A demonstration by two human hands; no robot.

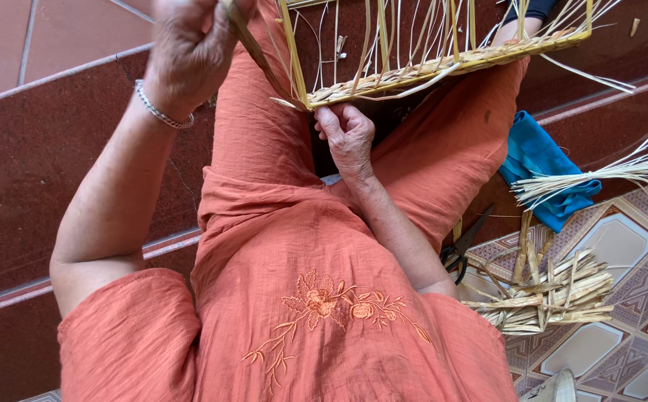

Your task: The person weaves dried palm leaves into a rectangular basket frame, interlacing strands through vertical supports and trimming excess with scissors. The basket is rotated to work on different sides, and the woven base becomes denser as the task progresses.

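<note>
The left hand [190, 52] is closed around a flat pale straw strand [253, 46], pinching it up by the near-left corner of the half-woven straw basket frame [428, 71]. The right hand [348, 138] grips the frame's woven bottom edge from beneath, fingers curled on it. The frame rests across the orange-trousered lap [443, 149], its long axis running left to right and rising slightly rightward, loose stakes pointing away. To the right lie a folded blue cloth [543, 160], a sheaf of thin pale straw strips [599, 179], black scissors [464, 249] and a bundle of broad dried leaf strips [547, 294] on patterned tiles. Dark red stone steps [18, 149] lie open on the left.
</note>
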